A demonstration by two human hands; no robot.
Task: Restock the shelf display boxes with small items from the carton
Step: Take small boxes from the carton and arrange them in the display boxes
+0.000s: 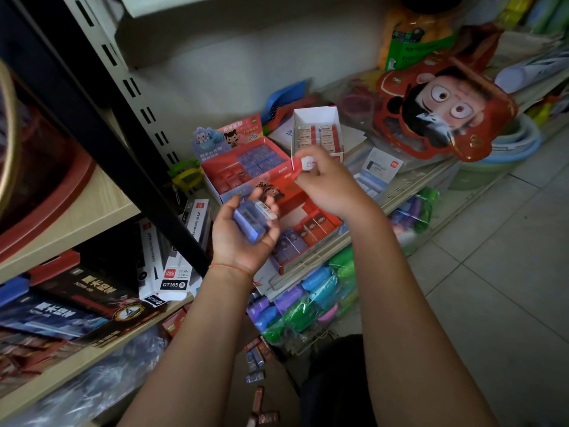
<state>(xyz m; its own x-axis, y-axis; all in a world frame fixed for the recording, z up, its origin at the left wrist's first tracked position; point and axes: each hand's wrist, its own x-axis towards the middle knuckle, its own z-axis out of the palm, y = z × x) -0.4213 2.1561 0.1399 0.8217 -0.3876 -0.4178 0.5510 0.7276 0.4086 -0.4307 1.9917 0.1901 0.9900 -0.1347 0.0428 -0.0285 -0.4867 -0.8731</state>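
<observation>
Shelf: low cream metal shelf (311, 266) by the tiled floor carries the open display boxes side by side.
Left hand: the left hand (243, 232) is palm up above the shelf edge, fingers curled round a few small blue-wrapped eraser packs (249, 221); one of the packs shows a white barcode end.
Right hand: the right hand (323, 180) is raised a little higher and further back, pinching one small red-and-white eraser pack (303, 164) between thumb and fingertips, just above the boxes.
Red display box: the red cardboard display box with a cartoon header card (243, 164) sits behind the left hand, its rows partly filled with blue and red packs.
Front box: a second red cardboard tray (308, 232) lies at the shelf edge under the wrists, holding red and purple packs.
White box: an open white cardboard box (317, 134) stands behind the right hand with red-and-white packs in rows.
Floor: several loose small packs (257, 362) lie scattered below, between the forearms.
Wrist: a thin orange string bracelet (232, 268) circles the left wrist.
</observation>
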